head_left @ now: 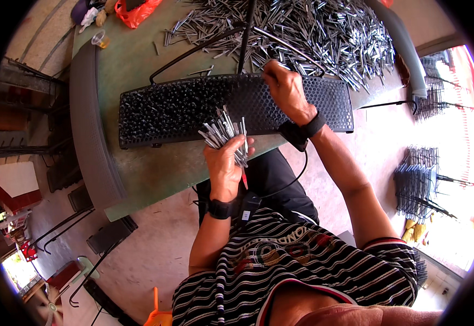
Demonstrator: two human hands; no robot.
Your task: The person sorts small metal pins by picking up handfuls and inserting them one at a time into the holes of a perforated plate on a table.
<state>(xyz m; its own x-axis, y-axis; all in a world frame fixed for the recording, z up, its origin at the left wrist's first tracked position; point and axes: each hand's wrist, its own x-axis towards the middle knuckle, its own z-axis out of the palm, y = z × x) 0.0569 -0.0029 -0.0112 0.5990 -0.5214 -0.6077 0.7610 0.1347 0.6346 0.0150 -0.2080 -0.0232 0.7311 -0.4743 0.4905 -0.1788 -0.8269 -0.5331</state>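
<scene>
My left hand (225, 165) is closed around a bunch of thin metal rods (222, 129), their ends fanning out above the fingers, just in front of the long black perforated rack (324, 106). Many of the holes in the rack's left half are filled with dark upright pieces; those toward the right end look bare. Over the rack, right of its middle, my right hand (288, 91) has its fingers curled in a pinch. Whatever is between those fingertips is hidden. A black frame (193, 53) rises from the rack's far side.
A large heap of loose metal rods (324, 38) covers the far part of the green table (144, 168). A grey curved edge piece (87, 130) runs along the left. A plastic cup (100, 39) and a red bag (135, 13) stand at the far left; stacked wire racks (416, 182) are at right.
</scene>
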